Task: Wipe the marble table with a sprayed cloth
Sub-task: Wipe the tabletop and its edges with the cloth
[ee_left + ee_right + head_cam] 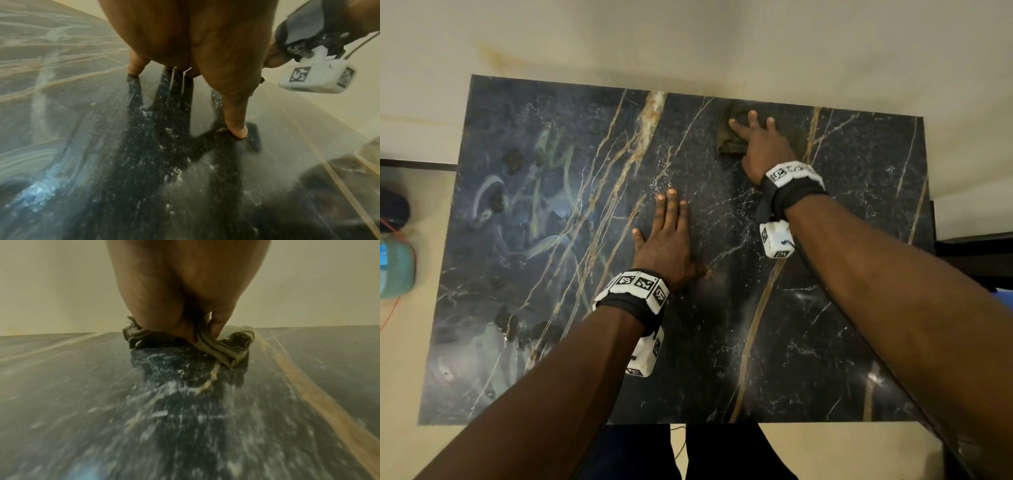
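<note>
The dark marble table (825,308) with gold and white veins fills the head view. A crumpled olive cloth (726,137) lies near its far edge, right of centre. My right hand (760,140) presses down on the cloth with spread, straight fingers. In the right wrist view the cloth (232,345) bunches out on both sides from under the right hand (185,280). My left hand (667,236) lies flat on the bare marble mid-table, fingers straight, holding nothing. In the left wrist view the left hand (195,40) touches the glossy table (102,162) with its thumb tip.
Pale wet smears (544,192) and small dark blotches (513,161) mark the table's left half. On the cream floor to the left sit a teal object (395,267) and an orange cable (390,308). Dark furniture (976,253) stands against the table's right side.
</note>
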Tool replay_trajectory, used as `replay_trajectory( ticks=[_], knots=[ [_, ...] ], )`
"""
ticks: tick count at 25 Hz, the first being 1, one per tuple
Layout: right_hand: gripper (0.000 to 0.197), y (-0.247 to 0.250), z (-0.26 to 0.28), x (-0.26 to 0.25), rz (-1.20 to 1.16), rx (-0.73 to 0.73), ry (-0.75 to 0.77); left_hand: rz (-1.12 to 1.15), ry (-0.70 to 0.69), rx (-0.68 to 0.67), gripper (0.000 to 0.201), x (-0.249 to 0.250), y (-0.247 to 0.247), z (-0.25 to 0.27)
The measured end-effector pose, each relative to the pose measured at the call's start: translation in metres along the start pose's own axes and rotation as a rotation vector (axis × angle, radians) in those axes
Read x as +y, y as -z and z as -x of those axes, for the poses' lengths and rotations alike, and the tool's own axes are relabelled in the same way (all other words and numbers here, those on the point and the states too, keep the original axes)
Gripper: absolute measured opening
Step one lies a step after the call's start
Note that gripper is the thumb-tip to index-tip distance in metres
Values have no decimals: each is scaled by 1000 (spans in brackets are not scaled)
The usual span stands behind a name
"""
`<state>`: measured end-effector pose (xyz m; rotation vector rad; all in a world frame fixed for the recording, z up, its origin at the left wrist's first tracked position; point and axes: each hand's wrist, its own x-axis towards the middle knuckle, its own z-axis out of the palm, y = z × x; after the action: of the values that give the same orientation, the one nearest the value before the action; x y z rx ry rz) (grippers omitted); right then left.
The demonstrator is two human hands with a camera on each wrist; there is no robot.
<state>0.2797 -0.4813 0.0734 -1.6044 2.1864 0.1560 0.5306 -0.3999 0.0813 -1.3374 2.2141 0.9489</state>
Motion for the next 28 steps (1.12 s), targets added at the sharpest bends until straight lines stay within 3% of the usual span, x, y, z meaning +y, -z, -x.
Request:
replay_trajectory(
  ticks=[7, 12, 15, 19, 24, 28],
  knots=[
    [73, 7, -9, -21, 31, -3, -13, 18, -17, 10, 140, -1, -1, -1],
    [72, -19, 23, -84, 107, -18, 196, 19, -2, 26, 142, 1, -4, -1],
    [77, -21, 24, -91, 118, -58, 294, 25, -8, 39, 141, 0, -3, -1],
    [82, -8, -11, -79, 78, -58, 237, 15, -21, 17, 139, -2, -5, -1],
    [76, -2, -31, -98, 84, -48, 134, 33, -41, 19, 139, -5, -7, -3],
    [77, -1, -19, -105, 137, -61, 259, 42, -54, 20, 139, -5, -7, -5]
  ],
)
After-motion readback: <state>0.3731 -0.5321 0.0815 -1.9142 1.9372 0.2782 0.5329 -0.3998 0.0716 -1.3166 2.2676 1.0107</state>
